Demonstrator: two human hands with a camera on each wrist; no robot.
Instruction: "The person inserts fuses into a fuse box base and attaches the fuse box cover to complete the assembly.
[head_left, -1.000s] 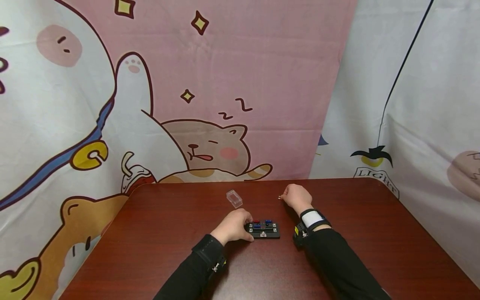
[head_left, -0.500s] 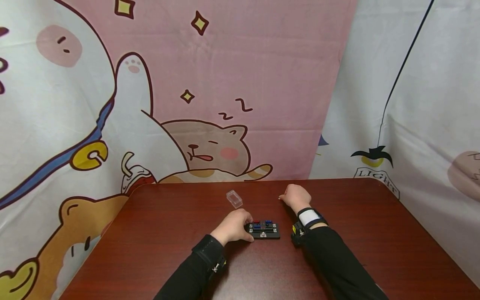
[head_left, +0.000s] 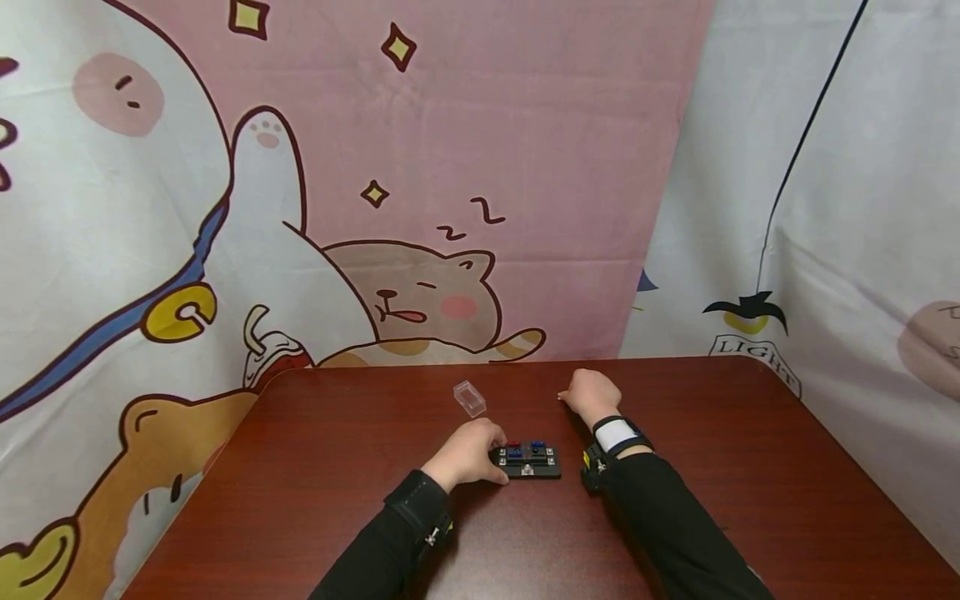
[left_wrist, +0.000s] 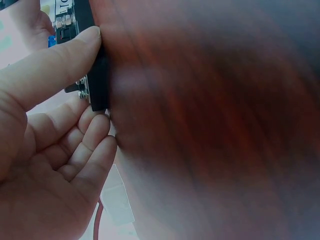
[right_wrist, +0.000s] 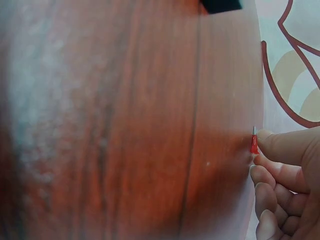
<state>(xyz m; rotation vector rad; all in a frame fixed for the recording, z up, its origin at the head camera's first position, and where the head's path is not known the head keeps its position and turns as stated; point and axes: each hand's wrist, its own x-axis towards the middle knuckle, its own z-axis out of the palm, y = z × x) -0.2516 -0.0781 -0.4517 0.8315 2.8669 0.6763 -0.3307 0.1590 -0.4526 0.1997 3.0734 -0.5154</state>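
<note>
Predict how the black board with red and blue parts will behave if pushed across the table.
The black board is probably stiff: its thick edge looks straight in the left wrist view. Low and flat on the table, it would likely slide rather than tip. The blue parts on top stick up, so they might snag or work loose.

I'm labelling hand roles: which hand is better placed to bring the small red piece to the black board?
Probably the right hand: it pinches the small red piece between thumb and finger. The left hand grips the left end of the black board.
</note>
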